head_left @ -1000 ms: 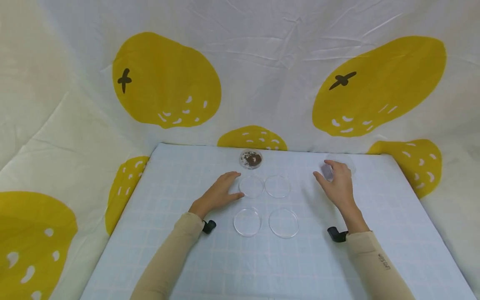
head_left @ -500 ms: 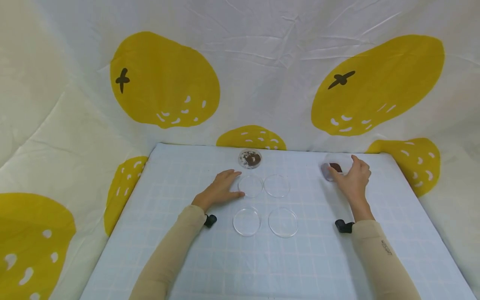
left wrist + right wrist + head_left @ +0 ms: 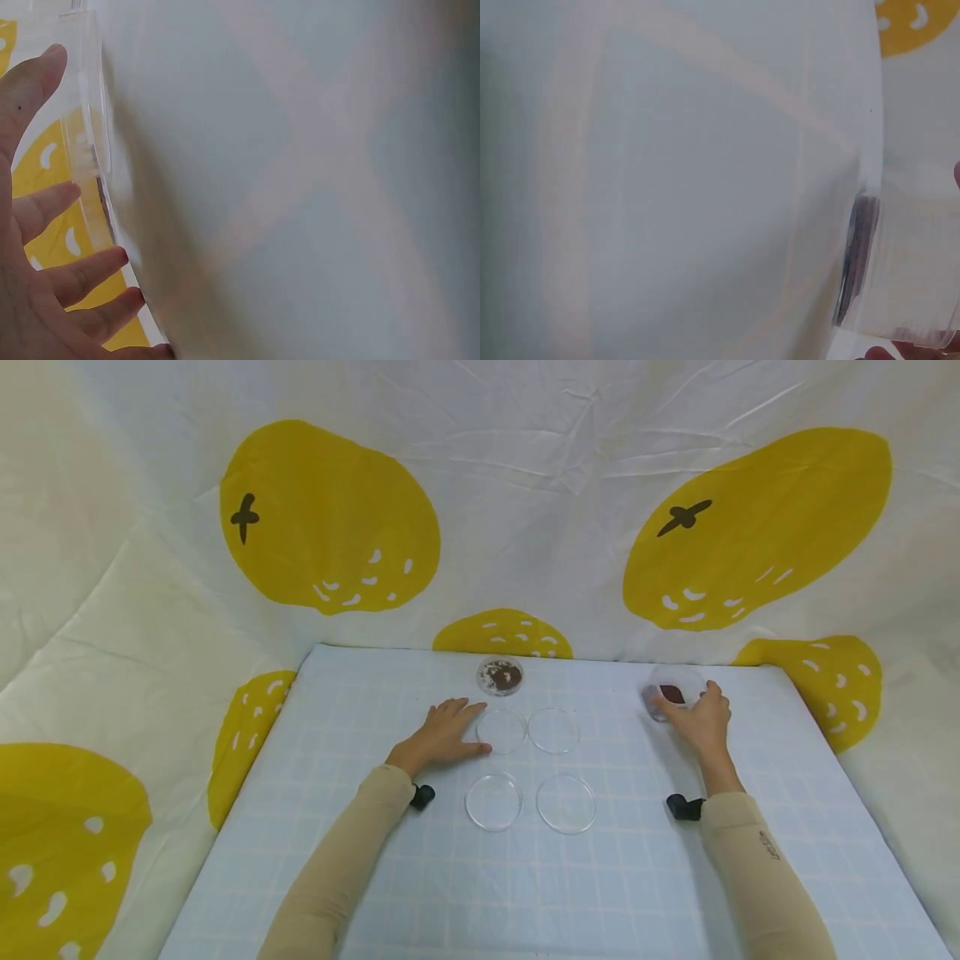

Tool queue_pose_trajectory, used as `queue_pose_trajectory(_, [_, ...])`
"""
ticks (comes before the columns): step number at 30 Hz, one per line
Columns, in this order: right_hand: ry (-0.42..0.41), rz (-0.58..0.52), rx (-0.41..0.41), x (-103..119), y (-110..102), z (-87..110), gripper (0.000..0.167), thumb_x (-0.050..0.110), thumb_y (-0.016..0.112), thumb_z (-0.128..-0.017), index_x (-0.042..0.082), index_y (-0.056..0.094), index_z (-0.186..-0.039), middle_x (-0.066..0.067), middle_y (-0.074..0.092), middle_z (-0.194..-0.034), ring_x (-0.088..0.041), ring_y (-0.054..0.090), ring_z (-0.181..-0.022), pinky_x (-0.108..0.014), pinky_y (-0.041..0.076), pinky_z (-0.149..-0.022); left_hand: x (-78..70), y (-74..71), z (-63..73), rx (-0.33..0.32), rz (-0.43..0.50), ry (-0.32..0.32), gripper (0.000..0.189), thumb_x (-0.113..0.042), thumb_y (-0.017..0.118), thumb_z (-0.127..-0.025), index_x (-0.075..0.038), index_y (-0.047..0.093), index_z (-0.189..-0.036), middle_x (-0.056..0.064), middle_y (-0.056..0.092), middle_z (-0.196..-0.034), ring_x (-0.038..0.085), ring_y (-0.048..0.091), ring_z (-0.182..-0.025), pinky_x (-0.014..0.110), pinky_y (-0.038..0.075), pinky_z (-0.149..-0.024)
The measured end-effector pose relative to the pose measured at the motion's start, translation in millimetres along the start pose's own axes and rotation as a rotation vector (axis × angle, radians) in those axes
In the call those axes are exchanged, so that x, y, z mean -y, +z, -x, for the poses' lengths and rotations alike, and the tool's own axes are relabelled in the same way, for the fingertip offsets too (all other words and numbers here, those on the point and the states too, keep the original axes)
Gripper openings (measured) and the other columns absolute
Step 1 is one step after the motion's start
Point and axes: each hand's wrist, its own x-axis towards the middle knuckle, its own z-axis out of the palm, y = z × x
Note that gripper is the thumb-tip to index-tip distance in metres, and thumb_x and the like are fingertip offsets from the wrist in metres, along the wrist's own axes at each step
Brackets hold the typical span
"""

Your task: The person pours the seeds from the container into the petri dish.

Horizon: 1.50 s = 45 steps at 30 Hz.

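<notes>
In the head view my right hand [image 3: 701,718] holds a clear cup [image 3: 671,696] at the back right, thumb on its near side and fingers round its right side. Dark brown matter lies low inside the cup [image 3: 904,270], as the right wrist view also shows; fingertips [image 3: 877,353] show at its wall. My left hand [image 3: 444,739] is spread beside the back-left clear round dish [image 3: 502,732], thumb and forefinger reaching either side of its rim. In the left wrist view, the left hand's fingers [image 3: 86,274] are nearly straight, close to clear plastic walls.
Beside that dish stands another clear dish [image 3: 553,732]. Two more, a front-left dish [image 3: 493,802] and a front-right dish [image 3: 566,805], lie nearer. A round dish with brown and white matter [image 3: 500,677] sits near the table's back edge, before a patterned curtain [image 3: 525,527].
My right hand has moved right and come round the clear cup, its dark contents now showing. The left hand has barely moved, its fingers spreading slightly at the dish.
</notes>
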Motion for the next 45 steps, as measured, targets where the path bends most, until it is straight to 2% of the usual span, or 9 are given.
queue_pose_trajectory(6, [0.015, -0.033, 0.000, -1.2, 0.7, -0.7, 0.112, 0.052, 0.076, -0.084, -0.012, 0.014, -0.151, -0.038, 0.029, -0.144, -0.051, 0.034, -0.130, -0.060, 0.032, -0.109, -3.1, -3.1, 2.0, 0.020, 0.017, 0.000, 0.085, -0.062, 0.064, -0.090, -0.025, 0.031, -0.158, 0.016, 0.023, -0.162, 0.039, 0.016, -0.148, 0.065, 0.008, -0.115])
queue_pose_trajectory(14, [0.007, -0.059, -0.005, -0.8, 3.3, -3.6, 0.108, 0.047, 0.077, -0.085, -0.010, 0.016, -0.152, -0.036, 0.033, -0.146, -0.051, 0.036, -0.132, -0.058, 0.033, -0.109, -4.7, -5.2, 4.6, 0.017, 0.018, 0.000, 0.084, -0.060, 0.064, -0.091, -0.026, 0.029, -0.159, 0.016, 0.023, -0.162, 0.040, 0.016, -0.148, 0.065, 0.008, -0.115])
queue_pose_trajectory(21, [-0.061, -0.113, -0.017, 2.0, 9.3, -1.4, 0.107, 0.045, 0.080, -0.083, -0.004, 0.018, -0.155, -0.030, 0.034, -0.152, -0.047, 0.035, -0.137, -0.058, 0.030, -0.111, -3.2, -2.9, 4.8, 0.014, 0.018, 0.004, 0.081, -0.062, 0.062, -0.091, -0.030, 0.030, -0.158, 0.015, 0.023, -0.162, 0.040, 0.015, -0.148, 0.069, 0.007, -0.113])
queue_pose_trajectory(30, [-0.135, -0.173, 0.026, 10.2, 13.8, 9.0, 0.108, 0.047, 0.081, -0.082, 0.005, 0.016, -0.158, -0.020, 0.029, -0.159, -0.046, 0.034, -0.138, -0.060, 0.030, -0.110, 1.7, 0.9, 3.5, 0.026, 0.008, -0.020, 0.082, -0.070, 0.056, -0.090, -0.038, 0.025, -0.158, 0.008, 0.017, -0.165, 0.038, 0.009, -0.150, 0.074, 0.003, -0.109])
queue_pose_trajectory(37, [-0.204, -0.226, 0.040, 19.7, 21.7, 15.1, 0.103, 0.033, 0.085, -0.081, 0.005, 0.021, -0.156, -0.019, 0.034, -0.156, -0.045, 0.037, -0.137, -0.059, 0.031, -0.110, -0.9, -1.7, 5.0, 0.032, 0.023, -0.031, 0.081, -0.069, 0.057, -0.090, -0.039, 0.025, -0.158, 0.008, 0.016, -0.165, 0.039, 0.009, -0.150, 0.075, 0.002, -0.109])
queue_pose_trajectory(40, [-0.250, -0.216, 0.051, 25.0, 25.9, 17.6, 0.103, 0.029, 0.087, -0.080, 0.005, 0.023, -0.156, -0.020, 0.036, -0.155, -0.044, 0.038, -0.136, -0.060, 0.032, -0.110, -3.7, -4.0, 6.6, 0.034, 0.025, -0.036, 0.081, -0.068, 0.057, -0.091, -0.038, 0.025, -0.158, 0.008, 0.016, -0.165, 0.039, 0.009, -0.150, 0.074, 0.001, -0.109])
queue_pose_trajectory(45, [-0.312, -0.190, 0.087, 31.7, 33.2, 21.0, 0.104, 0.033, 0.087, -0.079, 0.006, 0.023, -0.157, -0.019, 0.035, -0.155, -0.044, 0.038, -0.136, -0.063, 0.032, -0.108, -6.3, -5.6, 8.0, 0.037, 0.023, -0.043, 0.080, -0.067, 0.058, -0.091, -0.038, 0.026, -0.158, 0.007, 0.016, -0.165, 0.039, 0.009, -0.150, 0.074, 0.002, -0.109])
